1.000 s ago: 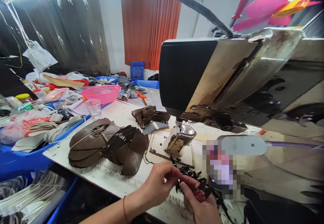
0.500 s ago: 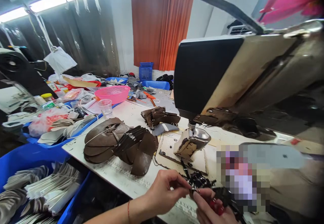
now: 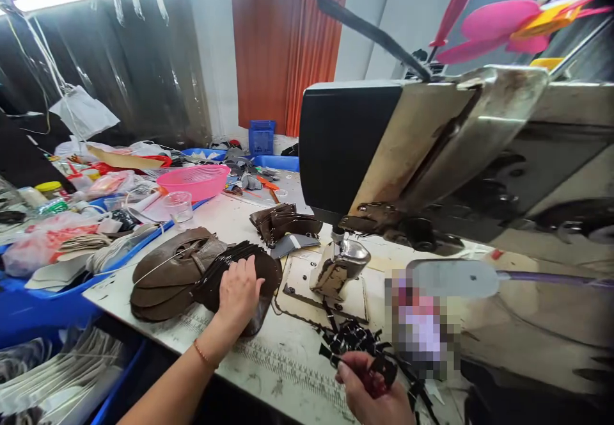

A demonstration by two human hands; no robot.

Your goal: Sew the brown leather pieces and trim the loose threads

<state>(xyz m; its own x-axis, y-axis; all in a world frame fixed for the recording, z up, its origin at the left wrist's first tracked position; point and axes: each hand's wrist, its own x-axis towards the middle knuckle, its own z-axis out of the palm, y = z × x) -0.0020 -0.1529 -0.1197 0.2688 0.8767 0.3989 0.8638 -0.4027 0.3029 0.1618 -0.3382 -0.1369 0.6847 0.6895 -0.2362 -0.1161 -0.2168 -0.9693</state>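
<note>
My left hand (image 3: 240, 290) lies on a fanned stack of dark brown leather pieces (image 3: 230, 271), fingers curled over the top piece. A pile of lighter brown rounded pieces (image 3: 167, 274) sits just left of it. My right hand (image 3: 371, 390) is closed near the table's front edge, holding a small red-handled tool (image 3: 377, 377) and touching a string of small black cut pieces (image 3: 355, 338). That string runs up to the presser foot (image 3: 338, 265) of the sewing machine (image 3: 432, 150).
Another bundle of brown pieces (image 3: 285, 220) lies behind the needle plate. A plastic cup (image 3: 180, 207), a pink basket (image 3: 194, 180) and blue bins (image 3: 43, 300) with white parts crowd the left side. A desk lamp head (image 3: 455, 276) juts in from the right.
My left hand let go of the black pieces and moved left onto the dark brown stack. My right hand stayed by the black pieces with the red tool.
</note>
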